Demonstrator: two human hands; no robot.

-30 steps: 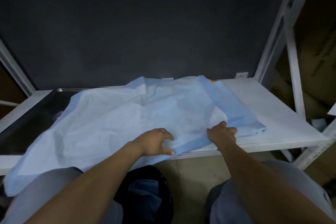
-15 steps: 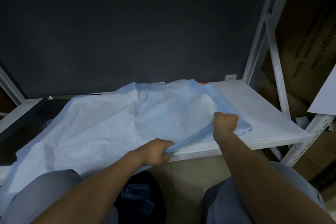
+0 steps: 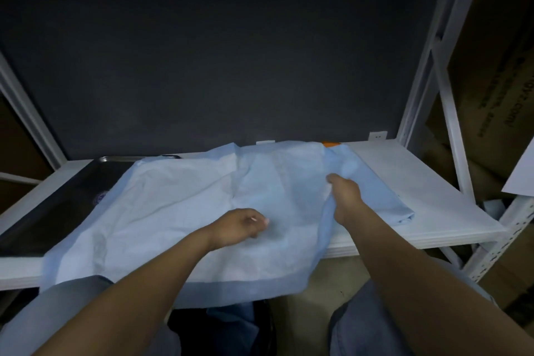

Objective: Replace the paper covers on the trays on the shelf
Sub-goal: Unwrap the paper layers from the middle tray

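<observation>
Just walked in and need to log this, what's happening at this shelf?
A person is handling a light blue paper sheet on a white shelf. The right hand grips a raised fold of it; the left hand lies on the sheet, fingers curled, grip unclear. The sheet partly covers a dark tray at the left and droops over the shelf's front edge.

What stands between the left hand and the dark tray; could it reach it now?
Probably yes: only the blue paper sheet lies between the left hand and the dark tray, whose left part sits uncovered on the shelf.
</observation>
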